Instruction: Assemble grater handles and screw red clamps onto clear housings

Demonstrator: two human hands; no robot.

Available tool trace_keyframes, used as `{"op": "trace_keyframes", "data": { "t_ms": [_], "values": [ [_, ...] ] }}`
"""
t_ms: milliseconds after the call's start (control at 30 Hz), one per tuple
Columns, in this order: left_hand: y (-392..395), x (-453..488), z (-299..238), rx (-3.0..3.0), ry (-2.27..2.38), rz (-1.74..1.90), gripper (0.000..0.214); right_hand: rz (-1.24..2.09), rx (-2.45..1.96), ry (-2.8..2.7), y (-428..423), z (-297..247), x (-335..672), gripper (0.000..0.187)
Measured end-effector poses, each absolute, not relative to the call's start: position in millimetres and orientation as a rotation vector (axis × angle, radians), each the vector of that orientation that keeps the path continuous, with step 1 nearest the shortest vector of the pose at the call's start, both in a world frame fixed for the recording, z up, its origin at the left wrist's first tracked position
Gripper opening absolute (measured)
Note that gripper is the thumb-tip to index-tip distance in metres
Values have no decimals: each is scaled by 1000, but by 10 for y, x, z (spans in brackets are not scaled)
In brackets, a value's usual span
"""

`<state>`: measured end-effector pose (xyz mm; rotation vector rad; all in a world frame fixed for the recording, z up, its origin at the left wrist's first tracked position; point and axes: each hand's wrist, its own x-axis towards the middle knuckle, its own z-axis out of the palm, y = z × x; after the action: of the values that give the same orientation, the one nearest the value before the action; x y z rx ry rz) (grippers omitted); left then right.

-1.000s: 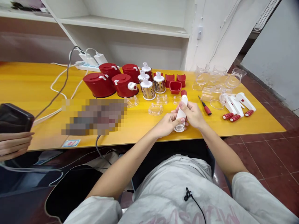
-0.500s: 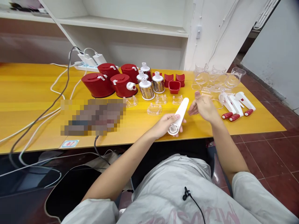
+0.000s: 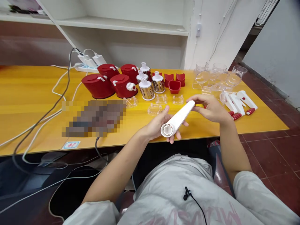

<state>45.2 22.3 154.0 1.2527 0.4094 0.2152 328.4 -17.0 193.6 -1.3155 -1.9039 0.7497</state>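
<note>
A white crank handle point(image 3: 179, 118) lies slantwise between my two hands, above the table's front edge. Its wide round end with a hollow socket faces me. My left hand point(image 3: 161, 125) supports that end from beneath, thumb raised and fingertips showing past the underside. At the narrow far end, my right hand point(image 3: 208, 107) has its fingers closed around the handle. A bit of red shows between those fingers, apparently the handle's knob, mostly hidden. To the right lie several similar white crank handles point(image 3: 246, 98) with red grips.
Red housings point(image 3: 98, 86), metal grater drums point(image 3: 147, 90), red square cups point(image 3: 175, 87) and clear plastic brackets point(image 3: 154, 109) stand across the yellow table point(image 3: 131, 131). Clear hoppers point(image 3: 233, 78) are at right rear. Cables point(image 3: 67, 84) and a blurred-out item point(image 3: 96, 118) occupy the left.
My right hand has come in and taken the crank handle's far end. The handle has swung toward a flatter slant, its socket end moving left. My left thumb has lifted off it.
</note>
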Motion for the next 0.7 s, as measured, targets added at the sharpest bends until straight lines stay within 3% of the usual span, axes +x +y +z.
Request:
{"op": "trace_keyframes", "data": {
  "t_ms": [133, 267, 433, 533, 700],
  "values": [
    [206, 361, 1683, 1434, 555, 294, 117, 752, -1405, -1863, -198, 1940, 3401, 67],
    [241, 205, 1804, 1691, 932, 623, 103, 830, -1561, -1906, -271, 2006, 3493, 70],
    [203, 34, 1991, 2033, 1196, 915, 58, 923, -1851, -2020, -290, 2030, 3494, 66],
    [12, 17, 2097, 2071, 982, 722, 45, 903, -2047, -2060, -241, 1980, 3401, 65],
    [-500, -2, 1787, 2016, 472, -9, 44, 730, -2303, -2032, -181, 1961, 3271, 67]
  ]
}}
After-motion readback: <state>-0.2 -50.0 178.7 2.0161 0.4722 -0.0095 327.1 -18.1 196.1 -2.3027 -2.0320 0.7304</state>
